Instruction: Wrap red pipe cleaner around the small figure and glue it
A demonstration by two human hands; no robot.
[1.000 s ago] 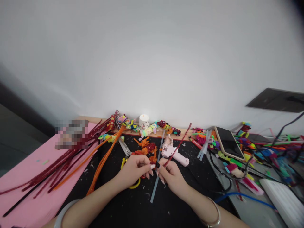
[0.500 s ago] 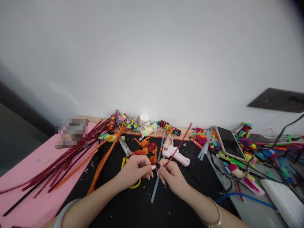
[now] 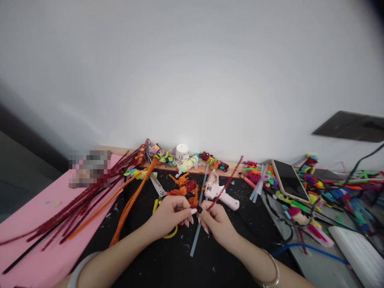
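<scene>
Both my hands meet over the black mat (image 3: 168,266), fingertips almost touching. My left hand (image 3: 172,212) pinches one end of a red tinsel pipe cleaner (image 3: 229,182). My right hand (image 3: 216,222) grips the same pipe cleaner, whose free length slants up and right. Fingers cover the part between the hands. Just beyond lies a red and orange pipe-cleaner figure (image 3: 189,186). A pale pink glue gun (image 3: 226,198) rests behind my right hand, and a clear glue stick (image 3: 195,240) runs beneath it. Scissors with yellow handles (image 3: 157,186) are partly hidden behind my left hand.
Red tinsel pipe cleaners (image 3: 75,200) spread over a pink sheet (image 3: 18,240) at left, with orange ones (image 3: 132,204) beside them. A white paper cup (image 3: 182,153) stands near the wall. A phone (image 3: 290,182), cables and colourful pipe-cleaner pieces (image 3: 360,200) crowd the right.
</scene>
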